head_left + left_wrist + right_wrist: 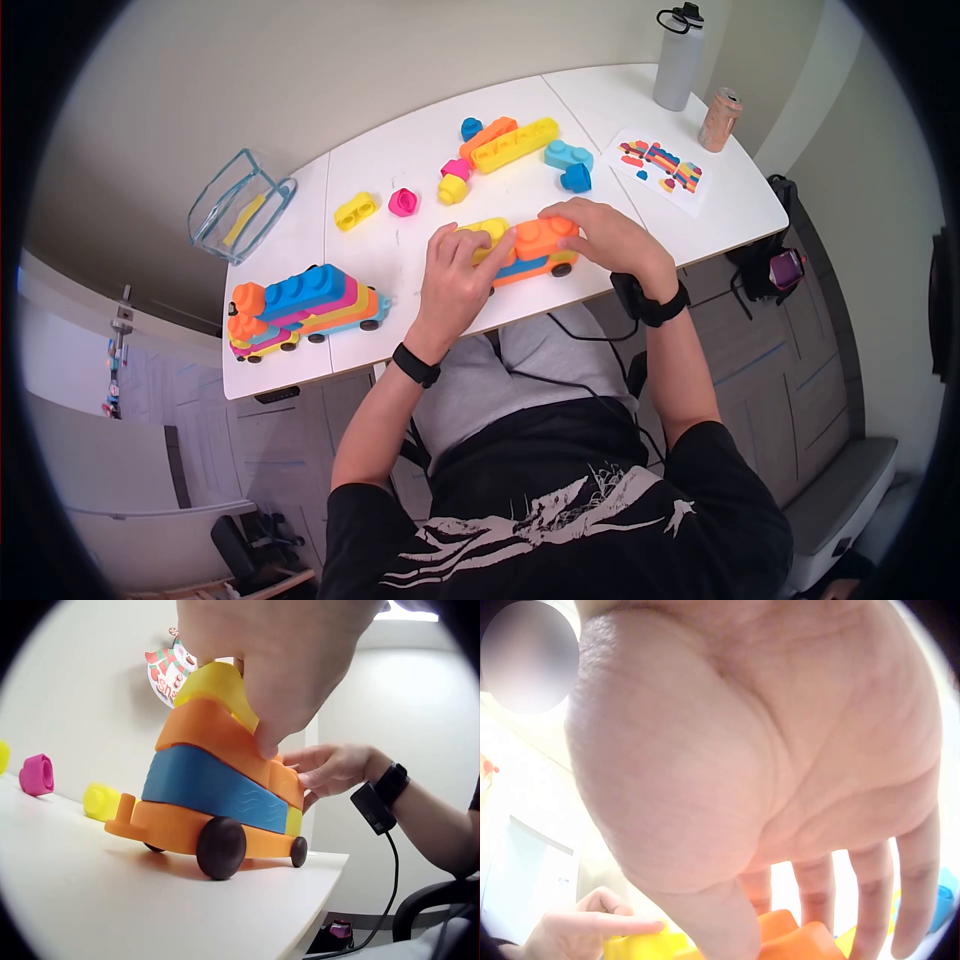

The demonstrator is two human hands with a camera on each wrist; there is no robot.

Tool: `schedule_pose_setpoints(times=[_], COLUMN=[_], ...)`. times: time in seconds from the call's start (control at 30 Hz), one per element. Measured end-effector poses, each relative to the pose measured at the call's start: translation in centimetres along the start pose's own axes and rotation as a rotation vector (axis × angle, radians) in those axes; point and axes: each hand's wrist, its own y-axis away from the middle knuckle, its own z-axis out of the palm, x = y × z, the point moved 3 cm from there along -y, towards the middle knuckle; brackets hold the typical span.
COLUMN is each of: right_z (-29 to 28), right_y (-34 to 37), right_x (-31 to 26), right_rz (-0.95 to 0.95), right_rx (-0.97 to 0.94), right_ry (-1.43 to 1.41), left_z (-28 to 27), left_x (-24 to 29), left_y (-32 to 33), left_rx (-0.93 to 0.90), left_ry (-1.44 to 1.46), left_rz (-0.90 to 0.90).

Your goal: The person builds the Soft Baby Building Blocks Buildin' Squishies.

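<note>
A toy car of stacked blocks [214, 776] stands on the table, with an orange wheeled base, a blue layer and orange pieces above it. My left hand [457, 280] grips the yellow block [214, 686] on top at one end, its thumb reaching down to the orange piece below. At the other end my right hand [610, 240] holds the orange block [545, 237], thumb on the near side and fingers over the far side. In the right wrist view the palm covers most of the picture, and this orange block shows below the thumb.
A finished-looking block train [310, 300] stands at the left. Several loose blocks lie behind the car, among them a long yellow block [515, 146] and a pink block [403, 202]. A picture sheet [660, 170], a can [720, 120], a bottle [678, 65] and a clear case [240, 210] surround them.
</note>
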Motion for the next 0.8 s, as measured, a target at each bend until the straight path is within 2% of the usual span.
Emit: schedule_pose_setpoints(times=[0.1, 0.17, 0.2, 0.27, 0.3, 0.37, 0.4, 0.47, 0.5, 0.57, 0.63, 0.8], right_z=[-0.3, -0.5, -0.7, -1.2, -1.3, -1.5, -1.6, -1.6, -1.6, -1.5, -1.5, -1.4], right_y=[0.0, 0.0, 0.1, 0.4, 0.5, 0.6, 0.5, 0.5, 0.5, 0.5, 0.6, 0.4], right_x=[0.4, 0.9, 1.0, 1.5, 1.7, 2.0, 2.0, 2.1, 2.0, 1.9, 1.7, 1.5], right_rz=[0.012, 0.019, 0.031, 0.056, 0.056, 0.023, 0.017, 0.036, 0.032, 0.016, 0.021, 0.032], right_rx=[0.001, -0.004, -0.004, -0.011, -0.011, -0.004, -0.006, -0.015, -0.014, -0.009, -0.01, -0.014], right_ry=[0.014, 0.007, 0.019, 0.043, 0.044, 0.042, 0.045, 0.027, 0.032, 0.019, 0.01, -0.009], left_z=[-0.9, -2.2, -2.1, -1.9, -1.6, -0.3, 0.7, 4.5, 5.8, 9.1, 11.1, 11.8], left_x=[0.4, 0.2, -0.5, -3.4, -4.6, -7.8, -9.0, -11.6, -12.3, -13.5, -14.2, -15.0], left_y=[-1.2, -2.2, -2.4, -3.1, -3.8, -5.1, -5.4, -4.7, -4.5, -3.8, -3.5, -3.7], left_rx=[-0.007, -0.026, -0.026, 0.118, 0.12, -0.018, -0.013, -0.356, -0.351, -0.642, -0.67, -0.619], left_ry=[-0.03, 0.198, 0.191, 0.302, 0.302, 0.339, 0.336, 0.109, 0.108, -0.052, -0.069, -0.09], left_rz=[-0.002, -0.064, -0.064, -0.22, -0.22, -0.514, -0.517, -0.611, -0.612, -0.664, -0.693, -0.709])
